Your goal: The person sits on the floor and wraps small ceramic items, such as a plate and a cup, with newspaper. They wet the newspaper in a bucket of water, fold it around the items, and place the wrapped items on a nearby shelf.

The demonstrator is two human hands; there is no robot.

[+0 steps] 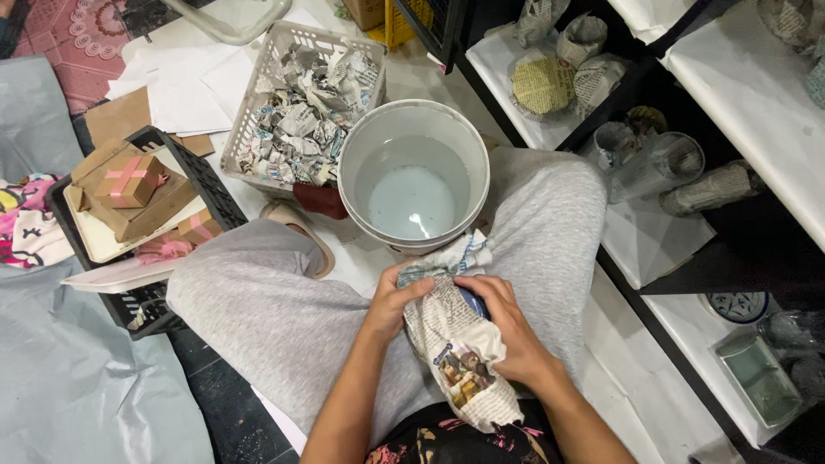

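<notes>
Fingers of left hand (391,301) and right hand (507,331) clench a newspaper-wrapped object (455,344); white bucket (412,176) just beyond.

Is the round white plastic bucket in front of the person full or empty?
Neither: the white bucket stands upright and holds only a shallow layer of pale liquid at its bottom. Its inner wall is bare above that.

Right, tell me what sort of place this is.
Probably a home craft or packing corner on the floor: a white plastic bucket of pale liquid, a basket of torn newspaper scraps, and newspaper-wrapped pots on low white shelves. Both hands hold a newspaper-wrapped bundle.
</notes>
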